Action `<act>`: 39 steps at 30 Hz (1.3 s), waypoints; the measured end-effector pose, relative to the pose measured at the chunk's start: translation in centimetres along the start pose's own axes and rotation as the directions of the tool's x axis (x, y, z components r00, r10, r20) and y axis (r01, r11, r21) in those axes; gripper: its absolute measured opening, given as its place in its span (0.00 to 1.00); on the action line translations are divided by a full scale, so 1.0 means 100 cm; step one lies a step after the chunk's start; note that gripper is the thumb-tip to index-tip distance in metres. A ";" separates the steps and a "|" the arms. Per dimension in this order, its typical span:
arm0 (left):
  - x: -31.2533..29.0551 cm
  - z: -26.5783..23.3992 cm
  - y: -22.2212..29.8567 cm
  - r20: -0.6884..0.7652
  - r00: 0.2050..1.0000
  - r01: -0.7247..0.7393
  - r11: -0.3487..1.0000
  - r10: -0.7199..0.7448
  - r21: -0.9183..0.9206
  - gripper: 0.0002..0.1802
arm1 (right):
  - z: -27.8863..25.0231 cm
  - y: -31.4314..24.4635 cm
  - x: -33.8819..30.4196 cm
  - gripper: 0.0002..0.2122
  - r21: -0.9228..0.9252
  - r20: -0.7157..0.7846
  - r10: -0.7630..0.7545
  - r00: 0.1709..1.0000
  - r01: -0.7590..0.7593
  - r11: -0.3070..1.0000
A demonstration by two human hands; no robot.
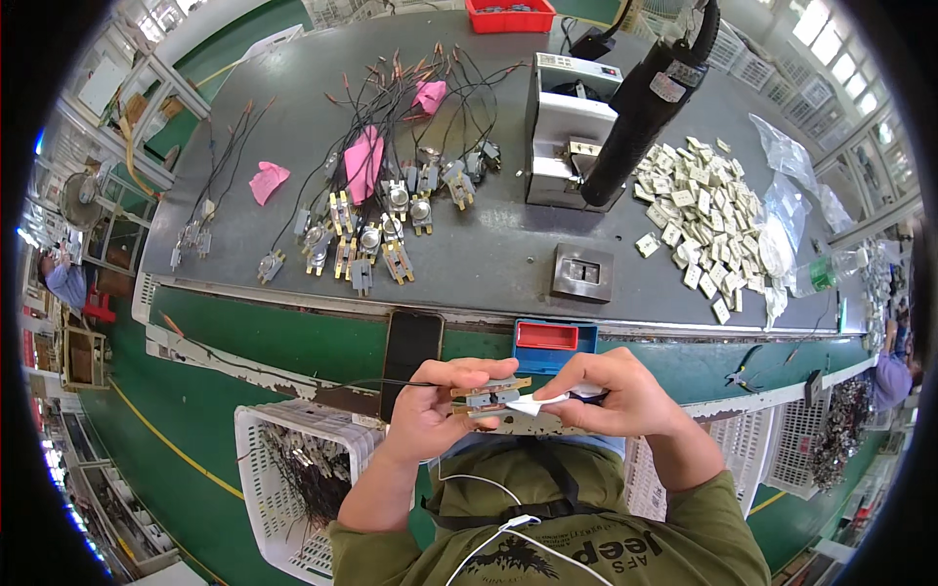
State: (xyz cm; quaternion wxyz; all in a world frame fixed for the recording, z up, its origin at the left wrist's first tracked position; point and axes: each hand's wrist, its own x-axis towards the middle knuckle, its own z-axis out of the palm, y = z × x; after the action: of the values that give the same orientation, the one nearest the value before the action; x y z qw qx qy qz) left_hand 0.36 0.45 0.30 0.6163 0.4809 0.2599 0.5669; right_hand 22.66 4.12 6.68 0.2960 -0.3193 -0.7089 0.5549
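Close in front of my body, my left hand [425, 415] is closed on a small grey electrical part [481, 399] with brass-coloured terminals, gripped between thumb and fingers. A black wire [342, 382] runs leftward from it. My right hand [625, 396] pinches a white pointed piece [532, 403], perhaps folded paper or cloth; its tip touches the part's right side. On the grey table [469, 264] lie several similar wired parts [366, 239], their black leads spread toward the back, with pink scraps [364, 164] among them.
At the table's right is a heap of small white blocks [699, 210], near a clear bottle [831, 272]. A machine [567, 127] with a black cylinder [650, 107] stands left of them, behind a metal block [583, 272]. A phone [410, 352] and blue tray [586, 337] lie ahead; a white basket [256, 469] is left.
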 end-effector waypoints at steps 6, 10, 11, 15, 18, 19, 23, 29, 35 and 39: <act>0.000 -0.002 -0.001 0.011 1.000 -0.007 1.000 0.007 -0.004 0.26 | 0.002 0.001 0.000 0.06 0.033 0.002 0.033 0.999 -0.033 0.999; -0.010 -0.003 0.007 -0.016 0.998 0.057 0.998 -0.056 0.010 0.27 | 0.006 0.004 0.004 0.05 -0.057 0.059 -0.014 0.998 0.017 0.998; -0.013 -0.011 0.014 -0.066 0.996 0.059 0.998 -0.057 0.034 0.27 | 0.003 0.007 0.003 0.04 -0.061 0.063 -0.034 0.997 0.038 0.997; -0.046 -0.084 0.062 -0.338 0.877 -0.135 0.849 0.343 0.511 0.27 | -0.011 0.020 -0.030 0.02 0.162 -0.297 0.261 0.918 -0.221 0.962; -0.109 -0.189 0.101 -0.673 0.397 -0.024 0.741 0.623 0.672 0.25 | -0.008 0.044 -0.037 0.04 0.167 -0.325 0.247 0.913 -0.201 0.965; -0.156 -0.232 0.106 -0.725 0.267 -0.011 0.754 0.635 0.656 0.22 | -0.008 0.051 -0.036 0.04 0.170 -0.293 0.251 0.922 -0.208 0.963; -0.314 -0.314 0.059 -0.933 -0.045 -0.094 0.929 0.356 0.359 0.13 | -0.008 0.064 -0.039 0.05 0.215 -0.343 0.300 0.890 -0.236 0.948; -0.348 -0.318 -0.005 -0.994 -0.096 -0.128 0.991 -0.044 -0.031 0.19 | 0.000 0.065 -0.033 0.05 0.170 -0.314 0.309 0.898 -0.267 0.949; -0.334 -0.316 -0.003 -0.931 -0.155 0.041 0.939 -0.331 -0.341 0.29 | 0.004 0.054 -0.039 0.03 0.134 -0.317 0.310 0.896 -0.281 0.950; -0.282 -0.322 0.019 -0.852 0.018 0.797 0.507 0.523 0.328 0.23 | 0.005 0.050 -0.041 0.05 0.029 -0.276 0.231 0.933 -0.232 0.972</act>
State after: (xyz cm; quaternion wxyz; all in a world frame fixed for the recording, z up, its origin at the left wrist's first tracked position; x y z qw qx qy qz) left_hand -34.59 -16.93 -17.34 -0.0103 0.1252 0.8959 0.4261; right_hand 25.44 1.49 1.45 0.3245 -0.4755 -0.6190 0.5342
